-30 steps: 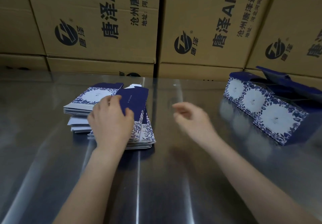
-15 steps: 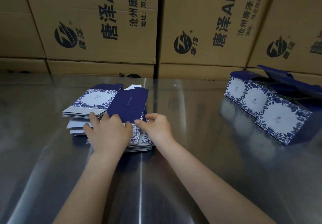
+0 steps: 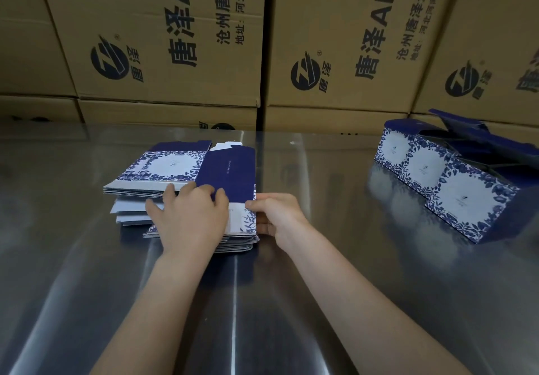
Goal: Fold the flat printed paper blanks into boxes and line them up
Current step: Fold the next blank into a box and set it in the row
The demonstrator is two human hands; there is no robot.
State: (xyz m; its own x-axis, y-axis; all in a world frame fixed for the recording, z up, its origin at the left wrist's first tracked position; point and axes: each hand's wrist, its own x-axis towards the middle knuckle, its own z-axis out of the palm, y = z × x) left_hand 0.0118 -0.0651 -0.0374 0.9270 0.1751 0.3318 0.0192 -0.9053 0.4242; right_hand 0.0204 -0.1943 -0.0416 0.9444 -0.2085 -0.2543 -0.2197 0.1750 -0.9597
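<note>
A stack of flat blue-and-white printed blanks (image 3: 163,170) lies on the steel table, left of centre. The top blank (image 3: 230,170), with a dark blue panel, lies at the stack's right side. My left hand (image 3: 189,217) rests on top of the stack, fingers bent over the top blank's near edge. My right hand (image 3: 274,217) pinches that blank's right near corner, thumb on top and fingers under the edge. Three folded boxes (image 3: 455,193) stand in a row at the right, their lids open.
The shiny steel table (image 3: 320,301) fills the foreground. A wall of large brown cartons (image 3: 350,39) with dark print stands right behind it, close to the stack and the folded boxes.
My right hand has come in from mid-table to the stack and taken the top blank's right corner. My left hand has slid a little toward me on the stack.
</note>
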